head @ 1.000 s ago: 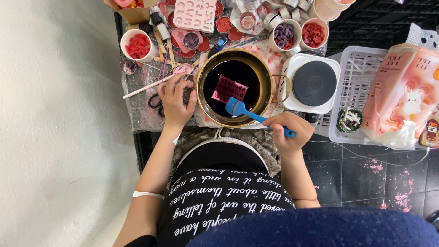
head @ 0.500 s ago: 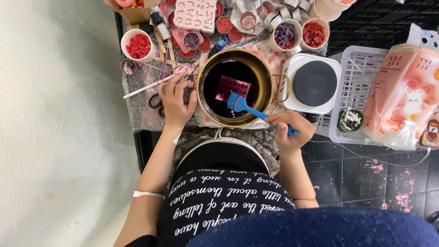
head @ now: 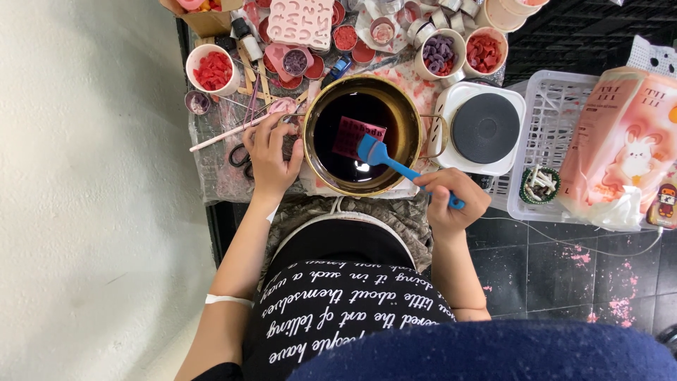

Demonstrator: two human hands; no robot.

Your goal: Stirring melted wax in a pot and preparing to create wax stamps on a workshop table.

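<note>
Spatula [head: 395, 162] runs diagonally, blue head up-left in the gold pot [head: 416, 120] touching the pink mould [head: 351, 134], handle down-right into the right hand [head: 451, 201], which is closed around it. Left hand [head: 271, 159] lies flat against the pot's left rim. Liquid's too dark to judge depth.

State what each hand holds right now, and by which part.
The right hand grips the blue spatula by its handle's far end, blade in the pot. The left hand holds nothing, resting against the pot's outer side.
</note>
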